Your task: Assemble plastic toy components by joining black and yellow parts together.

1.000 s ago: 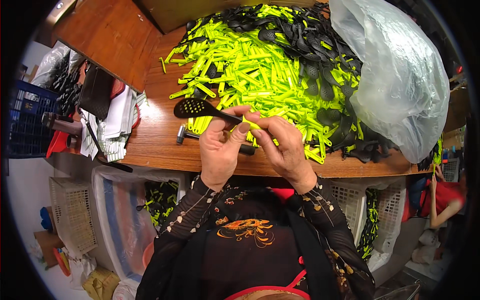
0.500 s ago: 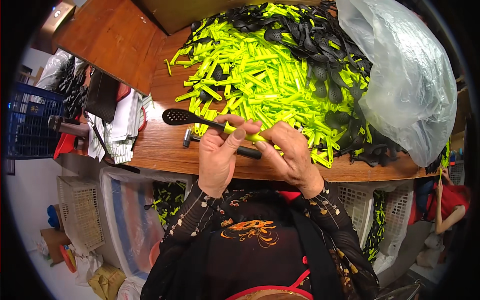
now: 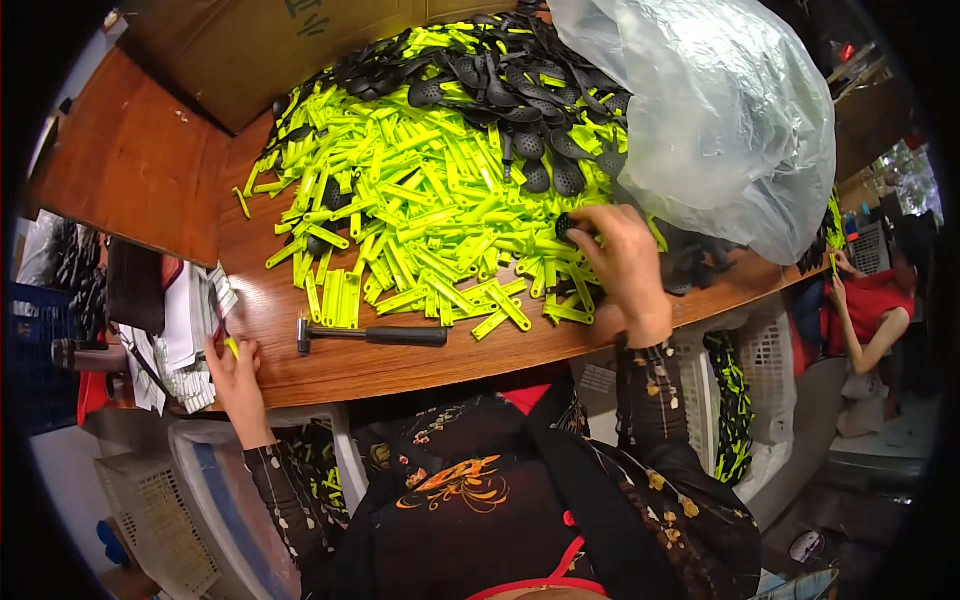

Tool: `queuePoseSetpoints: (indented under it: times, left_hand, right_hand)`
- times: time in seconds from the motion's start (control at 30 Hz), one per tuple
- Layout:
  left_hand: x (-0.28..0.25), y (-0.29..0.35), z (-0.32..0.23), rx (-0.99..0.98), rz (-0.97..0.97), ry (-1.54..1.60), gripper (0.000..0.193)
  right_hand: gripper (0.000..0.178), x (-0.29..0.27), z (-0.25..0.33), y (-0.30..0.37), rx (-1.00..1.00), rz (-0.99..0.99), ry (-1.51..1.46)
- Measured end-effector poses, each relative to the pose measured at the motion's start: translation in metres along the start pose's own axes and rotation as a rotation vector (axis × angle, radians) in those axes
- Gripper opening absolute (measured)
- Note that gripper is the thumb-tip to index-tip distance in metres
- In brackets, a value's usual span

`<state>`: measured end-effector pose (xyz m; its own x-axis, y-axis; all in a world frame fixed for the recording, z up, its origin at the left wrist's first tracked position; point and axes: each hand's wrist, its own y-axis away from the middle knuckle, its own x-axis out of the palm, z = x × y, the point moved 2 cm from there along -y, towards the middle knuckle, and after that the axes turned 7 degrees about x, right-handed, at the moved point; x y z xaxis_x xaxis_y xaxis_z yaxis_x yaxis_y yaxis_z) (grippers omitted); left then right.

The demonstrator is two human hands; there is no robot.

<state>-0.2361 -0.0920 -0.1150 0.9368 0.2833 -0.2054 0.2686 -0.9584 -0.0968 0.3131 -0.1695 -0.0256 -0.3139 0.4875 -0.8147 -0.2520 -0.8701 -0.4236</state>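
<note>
My left hand (image 3: 238, 385) is at the front left of the table, beside the papers. Its fingers curl around a yellow-green handle (image 3: 232, 347), of which only a short bit shows; whatever else belongs to it is hidden. Over the right part of the pile, my right hand (image 3: 628, 265) pinches a black perforated spoon head (image 3: 565, 227), mostly covered by the fingers. Yellow-green handles (image 3: 430, 190) lie heaped in front of me, with loose black spoon heads (image 3: 500, 85) along the far side. A small hammer (image 3: 405, 336) with a black grip rests near the table edge.
A large clear plastic bag (image 3: 730, 130) covers the pile's right end. Cardboard (image 3: 370, 50) stands behind it, and a wooden board (image 3: 125, 160) rises at left. White papers (image 3: 185, 325) lie at the left edge. Bins hold finished pieces (image 3: 733, 400) below. Another person (image 3: 870, 320) sits at far right.
My hands have parted from the black spoon with the yellow-green handle. The left moved to the table's left edge; the right moved to the pile and took a black spoon head. The view shifted.
</note>
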Motion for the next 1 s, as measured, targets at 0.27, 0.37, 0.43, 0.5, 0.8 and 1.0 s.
queuePoseSetpoints:
  times: [0.27, 0.37, 0.43, 0.5, 0.8, 1.0]
  left_hand:
    - [0.106, 0.056, -0.106, 0.548, 0.097, -0.164, 0.053]
    - [0.162, 0.096, -0.125, 0.318, 0.573, 0.181, 0.035]
    - [0.188, 0.12, -0.117, 0.174, 0.723, 0.263, 0.031]
    - [0.203, 0.135, -0.113, 0.179, 0.753, 0.33, 0.026]
    - [0.226, 0.13, -0.085, 0.008, 0.664, 0.465, 0.022]
    - [0.23, 0.147, -0.099, 0.016, 0.794, 0.482, 0.031]
  right_hand:
    - [0.01, 0.027, -0.015, 0.004, -0.042, -0.011, 0.088]
    - [0.009, 0.034, -0.007, 0.002, -0.06, -0.024, 0.087]
    - [0.016, 0.036, -0.008, 0.004, -0.038, 0.019, 0.088]
    - [0.016, 0.023, -0.001, 0.008, -0.101, 0.085, 0.104]
    - [0.014, 0.033, -0.011, 0.009, -0.148, 0.049, 0.068]
    - [0.01, 0.03, -0.01, 0.009, -0.17, 0.001, 0.006]
